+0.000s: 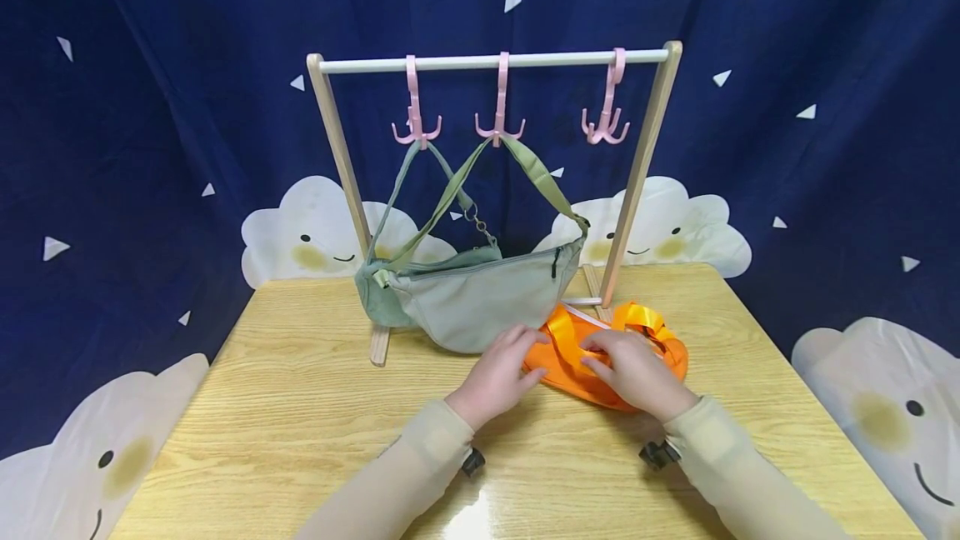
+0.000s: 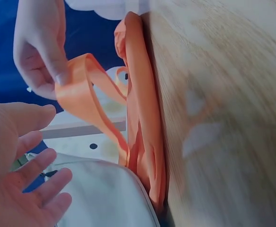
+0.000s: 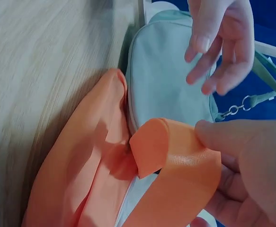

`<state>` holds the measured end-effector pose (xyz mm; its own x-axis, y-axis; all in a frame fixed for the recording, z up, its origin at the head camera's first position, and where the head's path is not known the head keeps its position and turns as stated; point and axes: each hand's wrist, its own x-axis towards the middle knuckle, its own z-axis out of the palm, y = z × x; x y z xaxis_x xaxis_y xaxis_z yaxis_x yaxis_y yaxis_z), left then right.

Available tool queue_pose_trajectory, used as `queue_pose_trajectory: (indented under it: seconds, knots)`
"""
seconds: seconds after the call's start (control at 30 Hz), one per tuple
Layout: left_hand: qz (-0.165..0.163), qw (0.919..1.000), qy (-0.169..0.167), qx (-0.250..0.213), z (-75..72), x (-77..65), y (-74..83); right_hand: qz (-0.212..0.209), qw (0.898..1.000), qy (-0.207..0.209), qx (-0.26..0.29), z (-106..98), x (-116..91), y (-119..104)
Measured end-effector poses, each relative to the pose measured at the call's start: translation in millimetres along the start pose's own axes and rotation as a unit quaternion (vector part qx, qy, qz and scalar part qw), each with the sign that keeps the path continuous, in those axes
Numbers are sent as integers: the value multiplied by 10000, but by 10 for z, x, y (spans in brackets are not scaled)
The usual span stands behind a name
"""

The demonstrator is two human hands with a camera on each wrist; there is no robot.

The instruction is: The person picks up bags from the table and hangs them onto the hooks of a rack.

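Observation:
An orange bag [image 1: 577, 375] lies on the table below the right part of the rack. Its wide orange strap [image 3: 187, 165] rises in a loop, and my right hand [image 1: 637, 369] pinches that loop between thumb and fingers. My left hand [image 1: 498, 373] hovers at the bag's left side, fingers spread and loosely bent, with nothing in them; the left wrist view shows a gap between this hand [image 2: 29, 165] and the strap [image 2: 78, 94]. Just behind the left hand hangs a pale grey-green bag [image 1: 487, 298], its strap over the middle pink hook [image 1: 500, 111].
A rack with a white bar [image 1: 457, 62] and wooden posts [image 1: 641, 165] stands on the wooden table [image 1: 300, 407]. A darker green bag [image 1: 378, 294] hangs from the left pink hook [image 1: 416, 111], partly behind the pale one. The right pink hook [image 1: 606, 111] bears nothing.

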<state>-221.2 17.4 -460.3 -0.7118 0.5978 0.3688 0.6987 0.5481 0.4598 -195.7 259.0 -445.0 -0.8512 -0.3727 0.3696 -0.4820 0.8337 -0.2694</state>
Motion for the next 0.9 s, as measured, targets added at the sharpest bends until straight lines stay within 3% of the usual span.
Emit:
queue_pose_trajectory:
  seconds: [0.63,0.9]
  knots:
    - [587,9971,-97,475,148,90,92,-5,9991,55,411,2,0,-209]
    - [760,9947,39,689,177,102,107,94,9986,51,524,9,-21,-244]
